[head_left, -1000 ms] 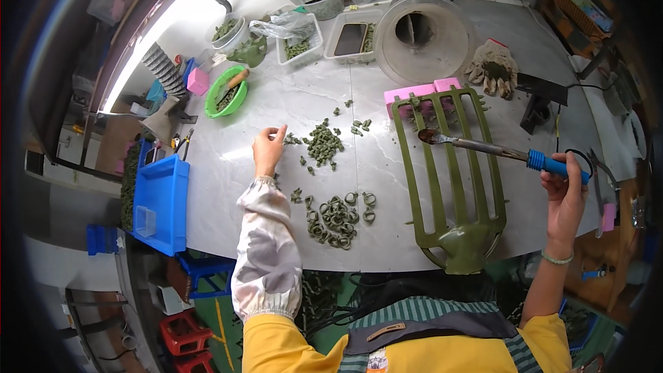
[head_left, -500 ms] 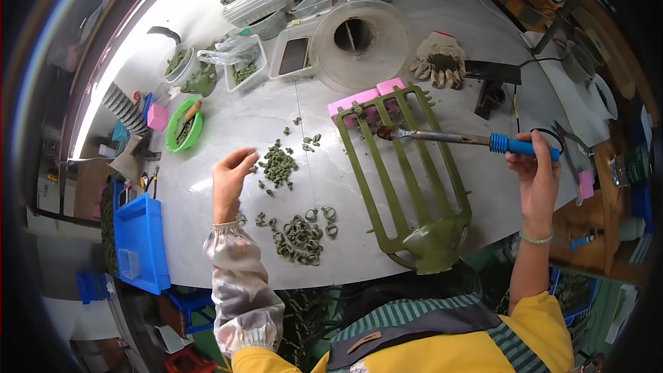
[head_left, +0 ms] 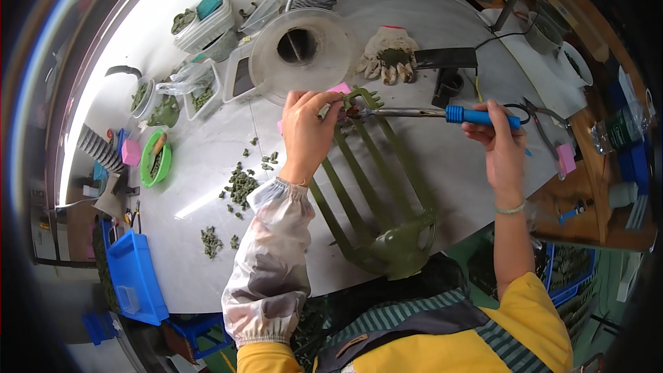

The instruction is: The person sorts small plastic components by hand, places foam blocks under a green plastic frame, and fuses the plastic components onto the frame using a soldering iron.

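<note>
Left hand: shifted since the earlier frame, from beside the loose green pieces to the far end of the green frame.
Grey table: one; everything listed below is borne on it or held above it, save the tray at its edge.
Frame position: one frame, four long bars counted; laid before the body, solid rounded end nearest, far end partly covered by the left hand.
Clear round hood: one, set just beyond the left hand.
Blue tray: one, at the table's left edge.
Blue-handled iron: one, held level across the frame, tip brought close to the left fingertips.
Hands: two. Right hand closed around the blue handle; left fingers drawn together at the frame's end, though whether a small piece is pinched there cannot be told.
White glove: one, beyond the frame.
Green bowl: one, far left.
Progress: short prongs are seen along the frame's far corner, judged to be finished; one spot appears to be in hand.
Pieces left: two heaps and one small scatter, all unattached.
</note>
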Tool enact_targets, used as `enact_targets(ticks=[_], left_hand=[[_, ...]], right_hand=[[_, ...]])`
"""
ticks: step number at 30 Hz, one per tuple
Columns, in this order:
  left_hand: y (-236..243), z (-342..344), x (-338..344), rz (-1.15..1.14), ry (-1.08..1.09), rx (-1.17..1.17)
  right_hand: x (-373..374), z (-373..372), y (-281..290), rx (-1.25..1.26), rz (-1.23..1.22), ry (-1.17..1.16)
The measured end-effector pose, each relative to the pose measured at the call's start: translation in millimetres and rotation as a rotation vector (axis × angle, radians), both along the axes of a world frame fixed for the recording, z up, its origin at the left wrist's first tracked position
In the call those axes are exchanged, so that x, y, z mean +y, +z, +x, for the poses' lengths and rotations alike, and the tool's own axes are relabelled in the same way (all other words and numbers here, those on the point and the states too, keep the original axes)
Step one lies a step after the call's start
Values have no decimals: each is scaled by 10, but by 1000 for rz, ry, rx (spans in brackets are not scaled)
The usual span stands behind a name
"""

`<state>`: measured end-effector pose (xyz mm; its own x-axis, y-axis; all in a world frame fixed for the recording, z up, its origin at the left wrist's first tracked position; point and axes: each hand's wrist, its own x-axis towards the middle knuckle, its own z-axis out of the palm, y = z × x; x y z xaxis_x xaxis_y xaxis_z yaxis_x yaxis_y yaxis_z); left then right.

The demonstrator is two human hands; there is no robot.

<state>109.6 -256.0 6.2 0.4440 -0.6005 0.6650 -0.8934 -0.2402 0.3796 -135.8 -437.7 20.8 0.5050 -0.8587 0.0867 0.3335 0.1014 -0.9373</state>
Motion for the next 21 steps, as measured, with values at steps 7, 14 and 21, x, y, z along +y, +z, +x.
enact_targets(ticks=[7,14,21], left_hand=[[-105,34,-137,96,41,-57],[-140,37,-201,94,33,-66],[-88,99,12,145,57,-87]], right_hand=[[-68,120,-131,-35,51,16],[-80,154,-146,-36,60,3],[-70,-10,-7,42,44,-20]])
